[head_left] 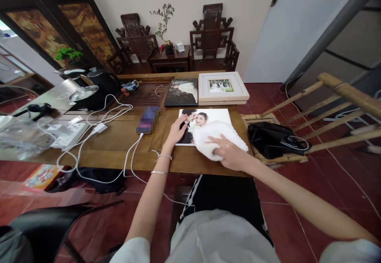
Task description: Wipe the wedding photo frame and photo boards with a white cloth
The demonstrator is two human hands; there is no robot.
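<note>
A white-backed wedding portrait panel [218, 114] lies flat near the table's front edge. My left hand [177, 128] rests on its left side, fingers stretched out and together, holding nothing. Over the panel's right part sits a fluffy white cloth [205, 138], covering much of the picture. My right hand [229, 151] is on this cloth, with the index finger extended across it and the other fingers curled into its folds. The cloth hangs past the panel's lower right corner onto the tabletop.
Behind the panel are a dark photo panel [181, 93] and a light wooden picture frame [223, 87]. A phone [148, 119] on a cable, a power strip [70, 134] and a black kettle [102, 81] stand left. A bamboo chair [300, 112] holds a black bag [268, 138].
</note>
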